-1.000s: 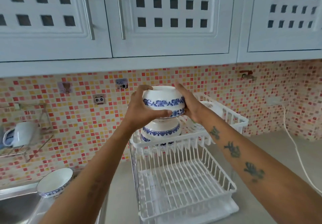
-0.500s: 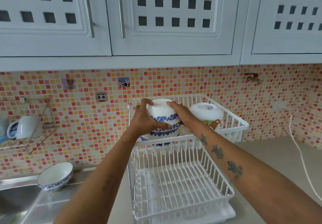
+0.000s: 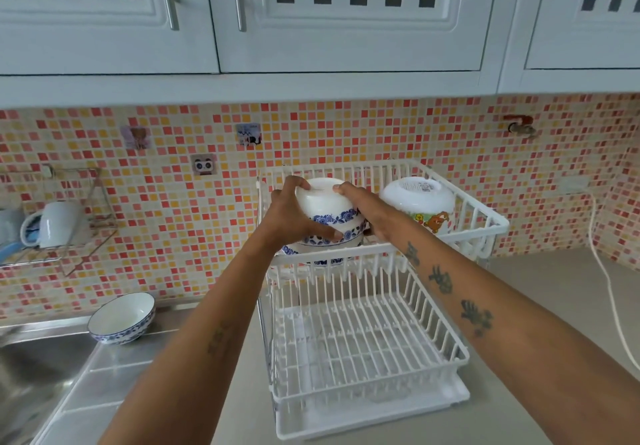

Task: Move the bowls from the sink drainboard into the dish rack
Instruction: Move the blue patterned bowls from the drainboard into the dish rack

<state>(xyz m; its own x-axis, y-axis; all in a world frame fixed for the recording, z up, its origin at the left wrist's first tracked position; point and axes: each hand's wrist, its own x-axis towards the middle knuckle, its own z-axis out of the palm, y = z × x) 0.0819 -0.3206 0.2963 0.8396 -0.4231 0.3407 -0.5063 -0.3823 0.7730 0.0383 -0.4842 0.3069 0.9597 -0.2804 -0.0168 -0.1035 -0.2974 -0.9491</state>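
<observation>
While both hands press in from either side, the left hand [image 3: 294,216] and right hand [image 3: 367,212] grip an inverted blue-patterned bowl [image 3: 325,209], fingers spread over its white base, thumbs near the floral band. It sits mouth-down on a second blue-patterned bowl [image 3: 318,254] already in the upper tier of the dish rack [image 3: 381,250]. Whether the two bowls are fully nested or the top one is only hovering on contact is hard to say; the rack's front rail hides the join.

Beside them, at the right of the same tier, an upside-down white bowl with a cartoon print [image 3: 420,205] stands close to the right wrist. Lower tier holds nothing visible. One more blue-rimmed bowl [image 3: 121,318] waits upright on the steel drainboard [image 3: 104,375] at left, so the job is judged partly done.

Risks, as judged:
- Stack of two rounded bowls may rock or slide if let go off-centre; wet glaze would help it slip.
- Right wrist drawing back could nudge the cartoon bowl against the wire wall.
- Upper tier sits high over the tabletop [image 3: 540,306]; a bowl tipped over the front rail would likely break.
</observation>
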